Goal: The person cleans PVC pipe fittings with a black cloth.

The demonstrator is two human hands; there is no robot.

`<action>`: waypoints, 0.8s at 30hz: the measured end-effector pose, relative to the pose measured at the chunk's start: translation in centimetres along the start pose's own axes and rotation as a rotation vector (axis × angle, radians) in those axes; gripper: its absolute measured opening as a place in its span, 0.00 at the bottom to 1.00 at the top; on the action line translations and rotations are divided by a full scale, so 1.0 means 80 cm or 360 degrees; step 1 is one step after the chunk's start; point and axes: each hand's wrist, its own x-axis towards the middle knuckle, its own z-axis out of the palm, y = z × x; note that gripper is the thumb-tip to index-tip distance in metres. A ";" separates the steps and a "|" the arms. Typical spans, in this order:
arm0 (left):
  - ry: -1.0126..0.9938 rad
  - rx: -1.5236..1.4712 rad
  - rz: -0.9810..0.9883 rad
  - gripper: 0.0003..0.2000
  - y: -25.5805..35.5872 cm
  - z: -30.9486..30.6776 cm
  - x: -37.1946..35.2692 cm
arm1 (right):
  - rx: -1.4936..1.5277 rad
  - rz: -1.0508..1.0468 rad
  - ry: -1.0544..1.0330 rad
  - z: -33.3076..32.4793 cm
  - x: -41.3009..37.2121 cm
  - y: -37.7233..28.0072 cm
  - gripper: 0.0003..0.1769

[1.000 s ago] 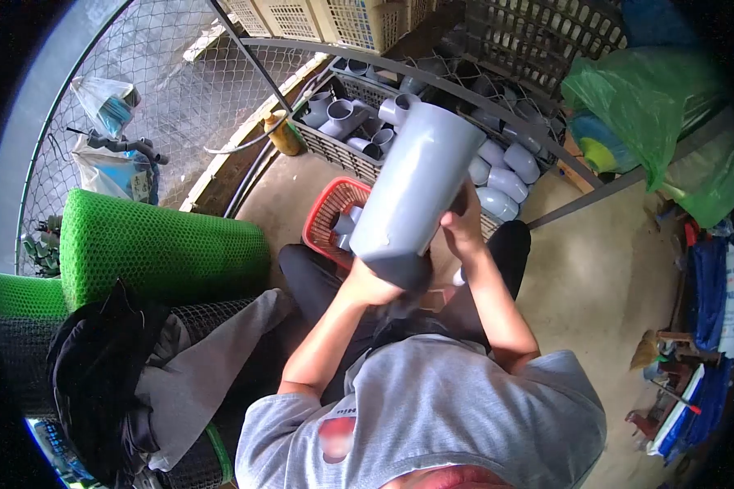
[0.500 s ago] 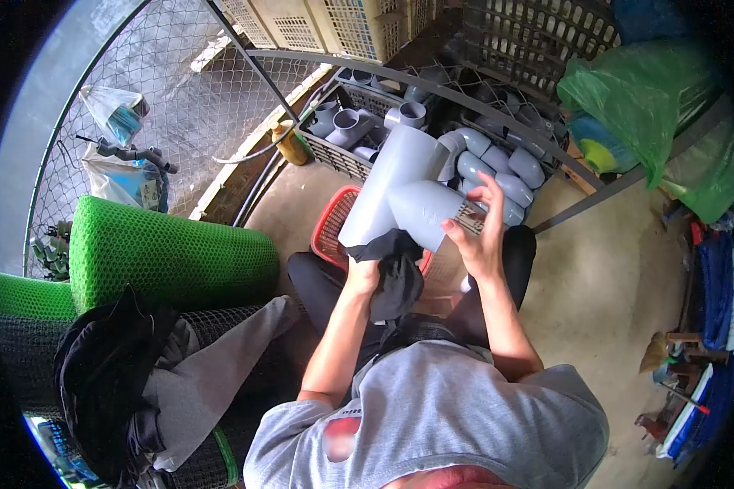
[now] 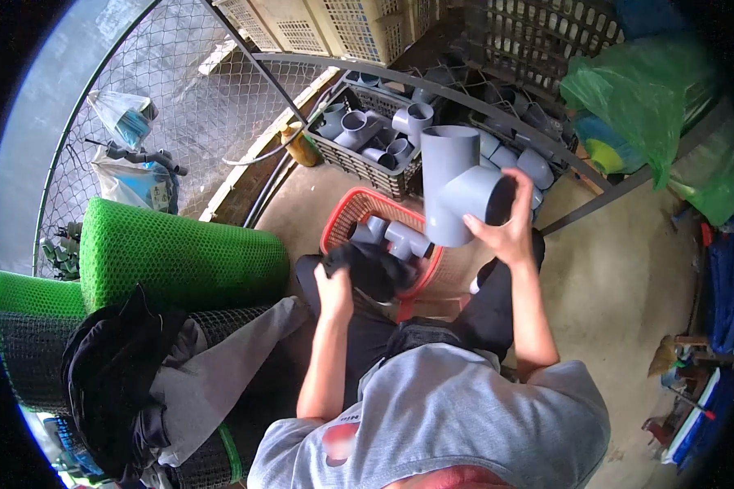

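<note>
A large grey pipe tee (image 3: 451, 183) is held up by my right hand (image 3: 510, 232), thumb and fingers gripping the rim of its side branch. The tee stands nearly upright above the right edge of a red plastic basket (image 3: 332, 232). My left hand (image 3: 333, 287) is closed on a bunched black cloth (image 3: 371, 269), which hangs over the near left part of the basket, apart from the tee. Inside the basket lie smaller grey pipe tees (image 3: 406, 241), partly hidden by the cloth.
A dark crate (image 3: 359, 167) of grey fittings stands beyond the basket, with several grey elbows (image 3: 534, 167) to its right. Green mesh rolls (image 3: 183, 248) lie at left beside a dark jacket (image 3: 106, 367). A metal frame bar (image 3: 603, 200) slants across the right side.
My right hand has moved the tee to the right and turned it more upright. My left hand and the cloth have come off the tee, down and left, uncovering the basket's contents.
</note>
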 end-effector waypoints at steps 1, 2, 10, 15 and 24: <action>0.0001 0.0200 0.0152 0.15 0.037 0.008 -0.006 | 0.0284 0.0041 -0.0031 -0.002 0.005 0.006 0.54; 0.0240 -0.0065 0.0096 0.20 0.014 -0.005 0.017 | 0.0373 -0.0009 -0.0090 -0.006 0.011 0.004 0.55; -0.0518 -0.0249 0.0330 0.21 0.102 0.070 0.057 | 0.1010 0.0245 -0.0351 -0.007 0.003 0.021 0.63; -0.1649 0.0598 0.0221 0.19 0.146 0.088 0.024 | 0.1148 0.0370 -0.0478 -0.023 0.015 0.026 0.69; -0.2384 0.1374 0.1663 0.25 0.108 0.117 -0.037 | 0.1213 0.0596 -0.1511 0.005 0.048 0.019 0.71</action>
